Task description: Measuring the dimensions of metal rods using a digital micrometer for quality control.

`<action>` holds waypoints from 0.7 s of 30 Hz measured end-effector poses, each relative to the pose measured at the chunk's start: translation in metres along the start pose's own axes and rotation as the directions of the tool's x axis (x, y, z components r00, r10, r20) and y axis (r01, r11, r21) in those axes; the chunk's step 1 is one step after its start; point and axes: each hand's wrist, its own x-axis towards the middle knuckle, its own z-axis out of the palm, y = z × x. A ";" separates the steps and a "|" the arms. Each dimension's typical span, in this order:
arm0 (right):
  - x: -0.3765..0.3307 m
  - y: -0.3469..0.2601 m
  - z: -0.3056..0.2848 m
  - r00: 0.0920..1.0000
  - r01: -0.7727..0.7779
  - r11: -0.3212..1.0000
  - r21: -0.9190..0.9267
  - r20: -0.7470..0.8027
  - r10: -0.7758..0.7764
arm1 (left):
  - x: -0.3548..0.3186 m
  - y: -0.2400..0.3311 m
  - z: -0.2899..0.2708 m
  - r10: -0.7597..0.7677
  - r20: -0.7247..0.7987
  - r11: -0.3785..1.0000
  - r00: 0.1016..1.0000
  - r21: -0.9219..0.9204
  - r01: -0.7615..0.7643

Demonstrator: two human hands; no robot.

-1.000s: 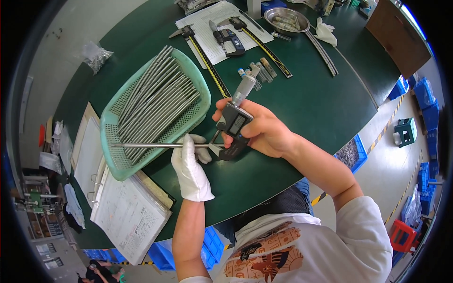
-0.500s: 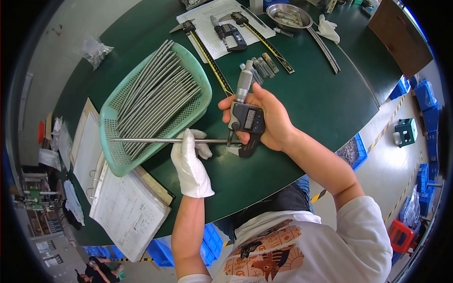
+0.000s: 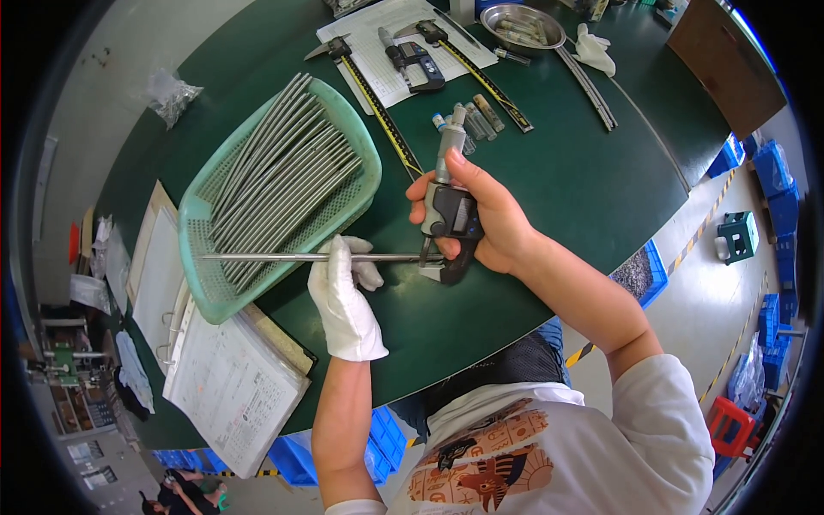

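Observation:
My left hand [image 3: 346, 296], in a white glove, pinches a long thin metal rod [image 3: 283, 257] held level over the green table [image 3: 558, 180]. The rod's left end reaches over the edge of a light green mesh basket [image 3: 202, 283] filled with several similar rods. My bare right hand [image 3: 485, 219] grips a black digital micrometer [image 3: 449, 215] upright, thumb on its silver thimble. The rod's right end sits in the micrometer's jaw.
An open ring binder of paper sheets [image 3: 227, 386] lies left of my arm. Farther back are a caliper on a paper sheet [image 3: 412, 60], long steel rulers [image 3: 588, 86], small cylinders [image 3: 476, 116], a metal bowl [image 3: 524, 24] and a white glove [image 3: 594, 49]. Blue crates [image 3: 777, 184] stand on the floor.
Both hands moved slightly toward the table's middle. The rod went from tilted to level, and the micrometer turned more upright with the rod's end in its jaw.

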 end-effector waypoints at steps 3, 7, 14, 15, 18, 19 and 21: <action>-0.001 0.000 -0.001 0.998 -0.009 0.996 0.088 0.056 0.004 | 0.000 -0.001 0.000 0.017 0.011 1.000 1.000 0.007 -0.017; -0.002 0.001 0.001 0.979 -0.047 0.983 0.176 0.206 0.010 | 0.001 -0.001 0.000 -0.005 0.009 1.000 1.000 -0.014 0.005; -0.003 0.002 0.004 0.974 -0.001 0.996 0.086 0.224 -0.019 | 0.001 -0.001 -0.001 0.008 0.015 1.000 1.000 -0.030 -0.007; -0.003 0.002 0.005 0.977 0.007 0.997 0.080 0.210 -0.024 | 0.001 -0.001 -0.001 0.002 0.014 1.000 1.000 -0.028 -0.002; -0.004 0.003 0.005 0.976 0.025 0.999 0.029 0.214 -0.031 | 0.001 -0.001 -0.001 -0.004 0.015 1.000 1.000 -0.031 0.004; -0.005 0.003 0.006 0.969 0.039 0.999 0.034 0.243 -0.046 | 0.001 0.000 -0.001 -0.029 0.022 0.999 0.999 -0.042 0.030; -0.005 0.004 0.005 0.967 0.055 0.998 0.043 0.248 -0.064 | 0.001 0.000 0.000 0.001 0.018 1.000 1.000 -0.029 -0.001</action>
